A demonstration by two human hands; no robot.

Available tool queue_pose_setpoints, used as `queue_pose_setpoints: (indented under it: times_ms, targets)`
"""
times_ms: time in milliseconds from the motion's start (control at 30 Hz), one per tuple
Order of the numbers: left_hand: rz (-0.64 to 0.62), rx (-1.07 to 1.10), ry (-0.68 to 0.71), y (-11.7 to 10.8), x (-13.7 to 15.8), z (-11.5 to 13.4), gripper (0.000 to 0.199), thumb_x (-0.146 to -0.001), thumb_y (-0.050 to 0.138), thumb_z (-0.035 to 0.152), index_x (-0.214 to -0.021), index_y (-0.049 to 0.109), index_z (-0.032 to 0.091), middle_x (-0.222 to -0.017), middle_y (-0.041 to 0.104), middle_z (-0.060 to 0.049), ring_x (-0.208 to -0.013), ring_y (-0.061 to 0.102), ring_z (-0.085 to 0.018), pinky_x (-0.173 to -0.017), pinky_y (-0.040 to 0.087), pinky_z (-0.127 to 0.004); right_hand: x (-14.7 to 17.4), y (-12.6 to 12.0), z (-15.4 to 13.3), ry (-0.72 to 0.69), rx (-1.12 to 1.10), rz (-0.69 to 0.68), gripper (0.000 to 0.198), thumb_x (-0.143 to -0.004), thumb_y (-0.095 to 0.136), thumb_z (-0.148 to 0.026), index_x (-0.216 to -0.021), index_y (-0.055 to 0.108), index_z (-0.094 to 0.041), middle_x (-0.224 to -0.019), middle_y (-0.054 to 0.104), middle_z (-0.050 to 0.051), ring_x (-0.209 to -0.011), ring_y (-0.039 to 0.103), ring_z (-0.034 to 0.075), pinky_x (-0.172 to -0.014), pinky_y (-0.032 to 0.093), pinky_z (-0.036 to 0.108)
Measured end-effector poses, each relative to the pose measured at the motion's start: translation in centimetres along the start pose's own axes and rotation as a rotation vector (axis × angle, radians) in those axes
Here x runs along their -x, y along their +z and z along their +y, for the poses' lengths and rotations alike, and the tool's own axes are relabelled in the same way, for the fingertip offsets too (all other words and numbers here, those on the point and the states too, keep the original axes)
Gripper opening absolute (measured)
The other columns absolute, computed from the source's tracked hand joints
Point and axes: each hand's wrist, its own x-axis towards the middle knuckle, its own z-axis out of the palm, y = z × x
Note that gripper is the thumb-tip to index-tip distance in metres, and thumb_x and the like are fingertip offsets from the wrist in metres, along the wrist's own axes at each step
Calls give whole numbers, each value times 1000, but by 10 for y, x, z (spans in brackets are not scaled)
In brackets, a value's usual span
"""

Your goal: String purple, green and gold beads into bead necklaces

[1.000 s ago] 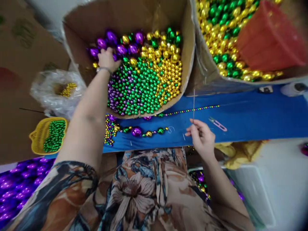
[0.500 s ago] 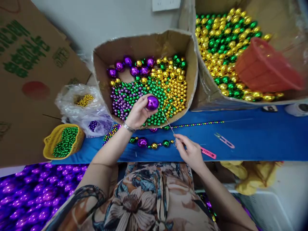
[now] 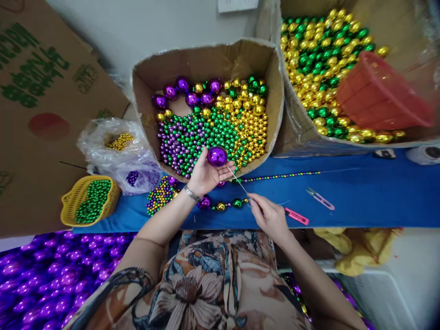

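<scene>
Holding a big purple bead (image 3: 217,156), long needle (image 3: 238,179) angled at it!
Left hand (image 3: 203,178) grips it thumb-side, fingers spread; right hand (image 3: 270,214) pinches the needle, slanting up-left, tip just beside the bead, contact unclear.

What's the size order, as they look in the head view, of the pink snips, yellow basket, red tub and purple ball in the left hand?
1. Red tub
2. Yellow basket
Smallest, unranked: pink snips and purple ball; the snips look longer, the ball fuller.
</scene>
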Motion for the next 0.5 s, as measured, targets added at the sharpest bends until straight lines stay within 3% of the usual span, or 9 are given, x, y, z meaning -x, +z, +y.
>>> queue_pose_setpoints:
  times_ms: [133,300,500]
  targets:
    - [14,87,-25,-1,0,-2,76,-90,23,74,-113,59,12,-87,74,-14,-85,72,-23,-79,58,-35,1,1,1,-21,29,-25,25,-95,48,-18,-115,62,-19,-98,74,4,-81,71,14,-74,54,24]
    - [-24,49,15,-2,1,-10,74,-85,37,77,-111,60,12,-90,73,-15,-86,72,-25,-82,57,-37,-1,4,-1,-29,53,-16,23,-96,47,-18,-114,62,-19,-97,74,4,-79,71,14,-71,54,24]
    - [-69,-135,250,3,9,-38,60,-79,67,61,-120,57,19,-107,71,-11,-99,70,-25,-82,56,-34,-5,9,-1,-3,58,28,21,-96,48,-19,-112,62,-18,-97,74,4,-81,72,14,-72,55,23]
